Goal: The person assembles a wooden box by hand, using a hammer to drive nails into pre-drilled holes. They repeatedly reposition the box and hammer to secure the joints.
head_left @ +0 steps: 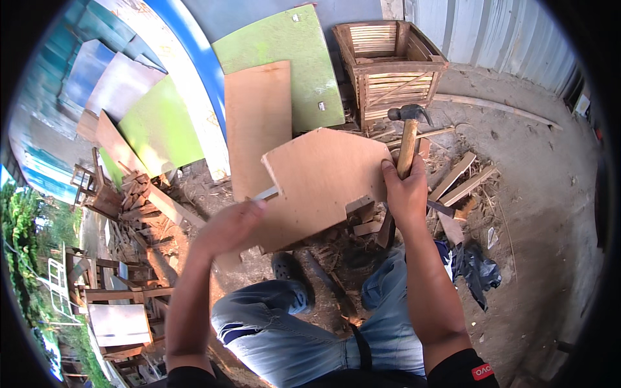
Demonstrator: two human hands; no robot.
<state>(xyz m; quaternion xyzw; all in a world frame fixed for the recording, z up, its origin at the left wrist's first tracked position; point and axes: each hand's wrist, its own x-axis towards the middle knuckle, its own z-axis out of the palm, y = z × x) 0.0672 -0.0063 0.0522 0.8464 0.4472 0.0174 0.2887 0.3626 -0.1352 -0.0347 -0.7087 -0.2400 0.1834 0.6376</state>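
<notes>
A plywood board (323,171) with angled corners and notched edges is tilted up in front of me. My left hand (229,226) is closed at its lower left side, slightly blurred, its fingers mostly hidden. A short pale grey strip (266,193) shows by the thumb; I cannot tell what it is. On the right, my right hand (407,194) wraps round the wooden handle of a claw hammer (407,145). The hammer's dark head points up and away, and the thumb of this hand rests against the board's right edge.
A slatted wooden crate (394,90) stands at the back. Green panels (310,64) and a plywood sheet (259,123) lean behind the board. Wood offcuts (462,178) and shavings litter the ground. A black plastic bag (475,268) lies by my leg; wooden frames (123,294) are at left.
</notes>
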